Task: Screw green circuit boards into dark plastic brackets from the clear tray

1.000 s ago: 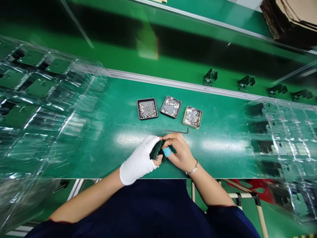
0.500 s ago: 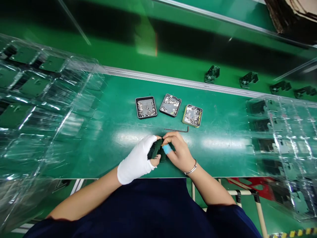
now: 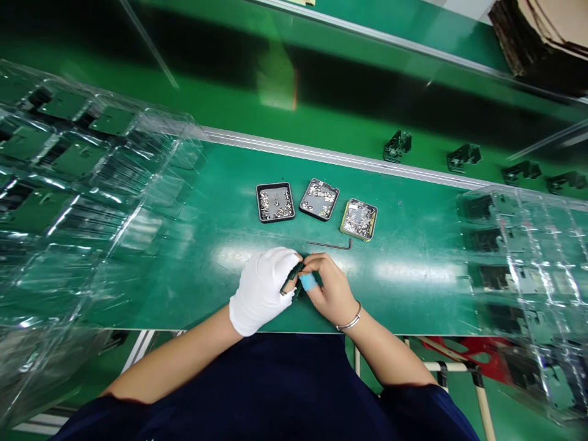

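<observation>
Green worktable (image 3: 413,245) is carrying shallow square trays (image 3: 318,206), probably for easy reach; nearer the body, the white-gloved left hand (image 3: 263,286) is gripping a thin dark-green part (image 3: 296,269), seemingly steadying it; what the blue-taped right hand (image 3: 331,286) is holding, I cannot tell

I see light (image 3: 418,269) glaring on the green bench (image 3: 206,196) beside the right hand (image 3: 331,289), a metal rail (image 3: 294,147) beyond.

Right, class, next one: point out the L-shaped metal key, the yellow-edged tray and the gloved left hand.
L-shaped metal key (image 3: 329,245): head view, on its long shaft.
Yellow-edged tray (image 3: 354,236): head view, on its near rim.
Gloved left hand (image 3: 264,286): head view, on its back.
</observation>
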Demonstrator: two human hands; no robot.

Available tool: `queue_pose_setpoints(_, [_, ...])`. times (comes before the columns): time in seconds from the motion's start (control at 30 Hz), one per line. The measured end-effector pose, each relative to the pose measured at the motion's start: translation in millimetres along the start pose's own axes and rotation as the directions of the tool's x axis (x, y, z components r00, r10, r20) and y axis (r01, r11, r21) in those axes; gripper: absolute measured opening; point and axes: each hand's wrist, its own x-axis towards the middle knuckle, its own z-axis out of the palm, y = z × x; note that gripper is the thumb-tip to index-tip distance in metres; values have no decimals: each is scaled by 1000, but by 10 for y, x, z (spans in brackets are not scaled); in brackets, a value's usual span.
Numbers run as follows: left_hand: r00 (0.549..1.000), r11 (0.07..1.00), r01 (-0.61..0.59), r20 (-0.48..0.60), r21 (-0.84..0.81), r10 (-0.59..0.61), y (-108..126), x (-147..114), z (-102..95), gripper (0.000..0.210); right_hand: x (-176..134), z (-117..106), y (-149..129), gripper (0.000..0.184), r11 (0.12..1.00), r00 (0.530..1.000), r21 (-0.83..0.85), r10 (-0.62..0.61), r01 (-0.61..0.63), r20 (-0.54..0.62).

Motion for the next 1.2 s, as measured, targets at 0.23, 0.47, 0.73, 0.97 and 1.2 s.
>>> queue_pose_setpoints(0.23, [999, 998, 31, -35, 46, -29, 72, -66, 156, 38, -26, 6, 64, 17, 988, 999, -153, 41, -37, 19])
queue_pose_setpoints(0.47, [966, 932, 224, 190, -285, -173, -155, -37, 21, 38, 522, -491, 304, 13, 973, 994, -221, 84, -67, 67])
queue_pose_setpoints(0.73, [943, 850, 332, 161, -409, -291, -329, -59, -75, 49, 1315, -488, 733, 20, 528, 900, -846, 404, -81, 166])
queue_pose_setpoints(0.97, [936, 838, 352, 155, -417, -316, -335, -49, -94, 44, 1341, -321, 724, 18, 491, 891, -866, 428, -92, 148])
queue_pose_setpoints(1.2, [940, 864, 312, 259, -396, -221, -320, -69, -76, 71, 1006, -523, 487, 13, 856, 949, -508, 228, -89, 218])
